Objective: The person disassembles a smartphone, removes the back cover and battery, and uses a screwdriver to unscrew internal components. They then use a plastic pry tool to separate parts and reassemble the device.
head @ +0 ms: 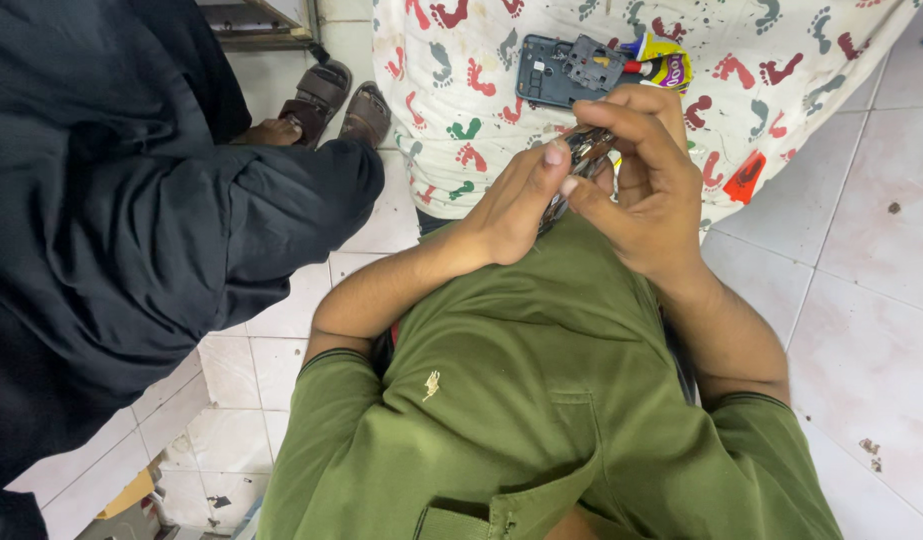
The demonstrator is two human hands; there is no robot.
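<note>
Head view: I have both hands together over my lap, clamped on one small metal part (584, 150). My left hand (511, 205) pinches its lower edge between thumb and fingertips, and my right hand (653, 190) curls over it from the other side, fingers folded down onto the top. The part is shiny and thin; most of it is hidden under my fingers, so I cannot tell just what it is.

Just beyond the part, on the cloth (781, 110), lies an opened phone (566, 68), dark blue-grey, back cover off and its insides bare. I judge the work to be mid-way: the phone is already open and a piece is out in my hands, while nothing is closed up or put back together yet.

Packages, told from the phone: touching its right end lies a small glue tube (661, 66), yellow and purple with a red neck, lying on its side. Further right and nearer to me, close to the cloth's edge, sits a small red label (746, 175), square-ish and tilted. The cloth itself is white with red, green and grey footprints.

Left of the phone, well apart, a person in black (131, 200) sits beside me, sandals (336, 95) on the tiled floor (861, 330).
</note>
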